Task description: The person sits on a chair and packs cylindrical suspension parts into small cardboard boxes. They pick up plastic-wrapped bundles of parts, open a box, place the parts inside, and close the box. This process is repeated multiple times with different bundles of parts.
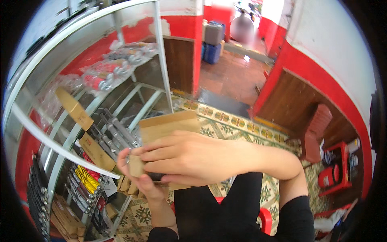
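In front of my lap, a brown cardboard box point(169, 124) is between my hands, one broad panel standing up behind my right hand. My left hand point(151, 191) is closed round the box's narrow end, thumb on the near side and fingers on the far left. Across the top lies my right hand point(187, 157), its fingers bent over the cardboard near the left fingertips. It hides most of the box, and I cannot see what is inside. Just beyond my left fingers, several grey metal shock absorbers point(121, 135) lie side by side on the shelf.
A white-framed glass shelf rack point(165, 80) stands at left, holding plastic-wrapped parts point(105, 74), yellow springs point(86, 177) and flat cardboard boxes point(66, 218). At right are a red chair point(316, 133) and a red stool point(342, 169). Blue containers point(212, 52) stand by the doorway.
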`<state>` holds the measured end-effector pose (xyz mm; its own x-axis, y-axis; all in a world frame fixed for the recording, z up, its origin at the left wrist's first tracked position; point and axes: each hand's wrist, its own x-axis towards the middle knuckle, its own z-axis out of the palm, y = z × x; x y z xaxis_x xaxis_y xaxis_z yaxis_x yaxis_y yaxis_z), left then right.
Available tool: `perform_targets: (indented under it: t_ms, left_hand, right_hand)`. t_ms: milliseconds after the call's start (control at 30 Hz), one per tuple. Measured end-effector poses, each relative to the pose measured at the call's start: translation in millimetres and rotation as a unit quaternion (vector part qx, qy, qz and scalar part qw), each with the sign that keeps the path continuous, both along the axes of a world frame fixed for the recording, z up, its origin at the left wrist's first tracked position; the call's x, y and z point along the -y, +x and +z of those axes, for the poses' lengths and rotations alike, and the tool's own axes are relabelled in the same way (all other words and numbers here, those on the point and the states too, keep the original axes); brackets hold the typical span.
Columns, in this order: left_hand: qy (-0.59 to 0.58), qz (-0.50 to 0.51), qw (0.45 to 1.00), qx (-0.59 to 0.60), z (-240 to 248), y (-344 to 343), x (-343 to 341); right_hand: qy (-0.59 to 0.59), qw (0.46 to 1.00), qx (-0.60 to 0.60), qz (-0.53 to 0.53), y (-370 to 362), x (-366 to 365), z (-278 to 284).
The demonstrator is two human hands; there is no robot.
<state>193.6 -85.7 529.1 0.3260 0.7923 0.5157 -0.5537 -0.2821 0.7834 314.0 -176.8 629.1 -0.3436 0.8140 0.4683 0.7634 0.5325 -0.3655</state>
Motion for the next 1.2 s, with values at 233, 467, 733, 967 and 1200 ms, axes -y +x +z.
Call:
perform_targets:
  t_ms: [233, 467, 733, 967, 1200]
  left_hand:
    - [-0.058, 0.009, 0.998, 0.011, 7.3, 4.5, 15.5]
    - [-0.029, 0.001, 0.999, -0.018, 14.3, 3.7, 25.9]
    - [-0.011, -0.021, 0.998, -0.053, -1.8, -5.5, 31.8]
    - [-0.013, -0.048, 0.996, -0.077, -25.7, -12.2, 36.3]
    - [-0.014, -0.076, 0.994, -0.084, -42.3, -10.8, 37.6]
  right_hand:
    - [0.095, 0.995, -0.034, -0.006, -4.4, -6.1, -34.2]
    - [0.141, 0.987, -0.048, -0.058, -27.0, -10.5, -54.1]
    - [0.150, 0.986, -0.034, -0.063, -22.5, -8.0, -56.1]
    - [0.089, 0.994, -0.018, -0.057, -5.8, 9.6, -47.2]
    - [0.114, 0.991, -0.012, -0.074, 2.5, 16.6, -49.5]
